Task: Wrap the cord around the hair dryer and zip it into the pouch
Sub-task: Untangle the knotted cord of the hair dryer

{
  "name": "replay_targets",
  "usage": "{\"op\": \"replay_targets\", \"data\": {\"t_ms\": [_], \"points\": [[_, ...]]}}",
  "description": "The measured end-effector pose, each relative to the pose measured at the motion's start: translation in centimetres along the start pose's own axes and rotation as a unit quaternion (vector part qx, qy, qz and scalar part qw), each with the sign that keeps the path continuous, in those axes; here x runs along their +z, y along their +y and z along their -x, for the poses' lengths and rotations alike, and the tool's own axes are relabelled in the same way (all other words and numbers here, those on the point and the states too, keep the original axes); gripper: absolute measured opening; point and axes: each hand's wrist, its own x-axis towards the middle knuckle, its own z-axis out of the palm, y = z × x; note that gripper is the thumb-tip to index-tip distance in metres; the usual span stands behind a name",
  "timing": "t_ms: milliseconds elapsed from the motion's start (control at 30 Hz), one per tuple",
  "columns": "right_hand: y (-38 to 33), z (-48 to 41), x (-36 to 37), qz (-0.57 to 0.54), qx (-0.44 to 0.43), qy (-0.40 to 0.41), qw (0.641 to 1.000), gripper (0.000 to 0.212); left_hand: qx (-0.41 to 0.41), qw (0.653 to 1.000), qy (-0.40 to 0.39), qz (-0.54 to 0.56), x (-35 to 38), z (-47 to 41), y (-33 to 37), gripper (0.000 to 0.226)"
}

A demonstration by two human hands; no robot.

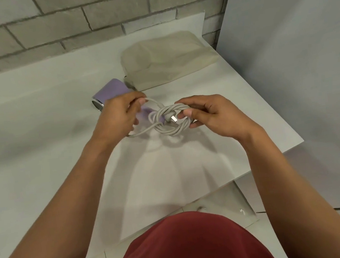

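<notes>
1. a pale surface point(35, 124) is backed by a grey brick wall point(45, 26).
2. the coiled cord point(173, 128) is pinched beside its plug point(173, 118) by the fingers point(187, 102) of the right hand point(210, 115); a loose strand is gripped by the left hand point(118, 116).
3. wrapping is judged nearly done; packing and zipping are left.
4. the lilac hair dryer point(109, 89), partly hidden under the left hand, is pointed ringed end leftward, its barrel running toward the beige pouch point(167, 60) just behind.

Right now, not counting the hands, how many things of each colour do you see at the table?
Purple: 1, the hair dryer
Light grey: 1, the cord
Beige: 1, the pouch
Total: 3
</notes>
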Motion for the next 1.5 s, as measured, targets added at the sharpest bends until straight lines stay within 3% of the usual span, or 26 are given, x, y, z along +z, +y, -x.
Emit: {"op": "replay_targets", "data": {"t_ms": [167,367,500,733,867,967,1067,1133,1233,1300,1433,1500], "points": [[0.7,-0.3,0.5,0.08,-0.018,0.089,0.993,0.019,-0.047,0.998,-0.015,0.039,-1.1,1.2,-1.4,0.017],[1.6,-0.3,0.8,0.115,-0.009,0.105,0.988,0.02,-0.115,0.978,0.048,0.168,-2.2,4.5,-3.8,0.011],[1.9,-0.3,1.3,0.121,-0.026,0.123,0.985,0.023,-0.163,0.967,0.025,0.195,-1.5,6.9,-5.2,0.013],[1.4,-0.8,2.1,0.126,-0.04,0.127,0.983,0.03,-0.215,0.967,-0.071,0.117,2.7,8.2,-6.2,0.014],[1.2,-0.8,2.2,0.152,-0.059,0.12,0.979,0.031,-0.216,0.97,-0.105,-0.03,3.7,8.1,-6.8,0.018],[1.0,-0.9,2.2,0.158,-0.06,0.116,0.979,0.031,-0.158,0.982,-0.021,-0.096,3.6,8.1,-6.9,0.03],[1.0,-0.9,2.1,0.17,-0.062,0.1,0.978,0.031,-0.045,0.996,0.08,-0.021,2.5,7.8,-4.5,0.028],[1.1,-0.9,2.0,0.173,-0.061,0.086,0.979,0.03,-0.005,0.996,0.085,0.041,2.0,7.7,-2.1,0.031],[1.1,-0.9,1.9,0.173,-0.062,0.065,0.981,0.03,0.011,0.998,-0.033,0.047,2.5,7.3,0.3,0.069],[1.2,-0.9,1.8,0.179,-0.059,0.053,0.981,0.029,0.001,0.993,-0.106,0.045,3.4,6.7,1.0,0.08],[1.2,-0.8,1.8,0.204,-0.06,0.042,0.976,0.029,-0.115,0.972,-0.074,0.192,4.2,5.1,1.6,0.047],[1.3,-0.7,2.0,0.204,-0.064,0.042,0.976,0.03,-0.136,0.96,-0.095,0.228,4.2,4.5,1.5,0.037]]}}
